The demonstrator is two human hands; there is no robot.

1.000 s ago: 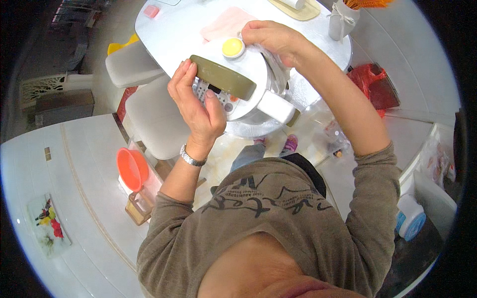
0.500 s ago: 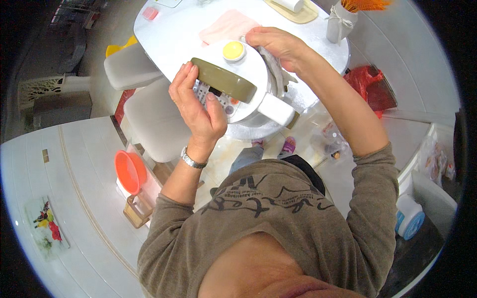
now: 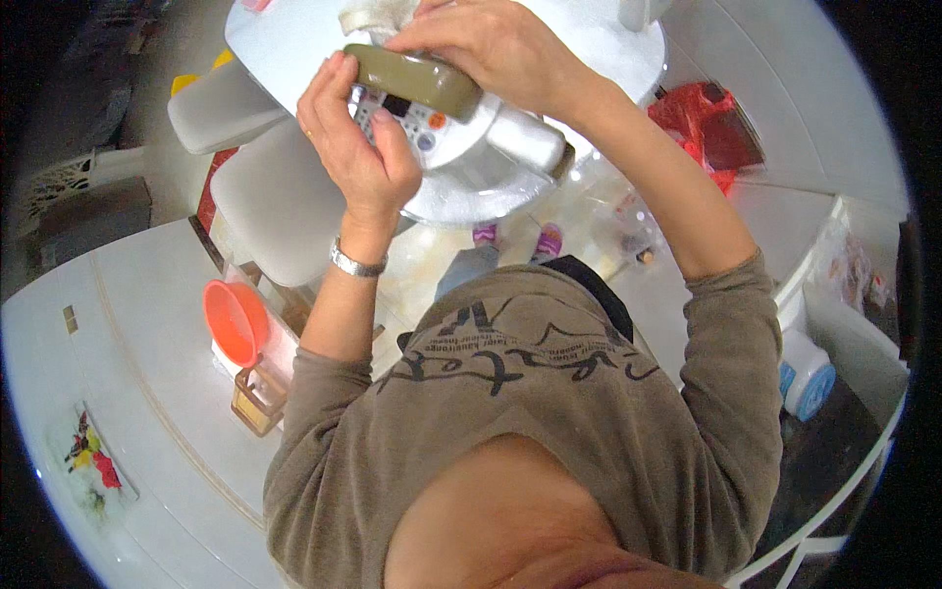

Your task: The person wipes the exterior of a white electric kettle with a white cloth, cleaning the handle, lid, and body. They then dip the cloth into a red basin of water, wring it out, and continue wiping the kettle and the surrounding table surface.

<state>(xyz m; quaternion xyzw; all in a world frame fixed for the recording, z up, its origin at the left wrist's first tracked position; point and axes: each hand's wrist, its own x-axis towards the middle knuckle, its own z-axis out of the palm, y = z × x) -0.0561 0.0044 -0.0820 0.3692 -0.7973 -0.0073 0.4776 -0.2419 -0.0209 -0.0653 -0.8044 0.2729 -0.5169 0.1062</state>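
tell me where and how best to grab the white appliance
Probably by the olive-green handle, wrapping it from the side nearest the person: this long, rounded bar stands out over the buttoned panel of the white appliance, with its near face uncovered.

The left hand (image 3: pixel 358 142) holds the olive handle (image 3: pixel 417 80) on a white appliance (image 3: pixel 466 139), the right hand (image 3: pixel 505 54) just beside.
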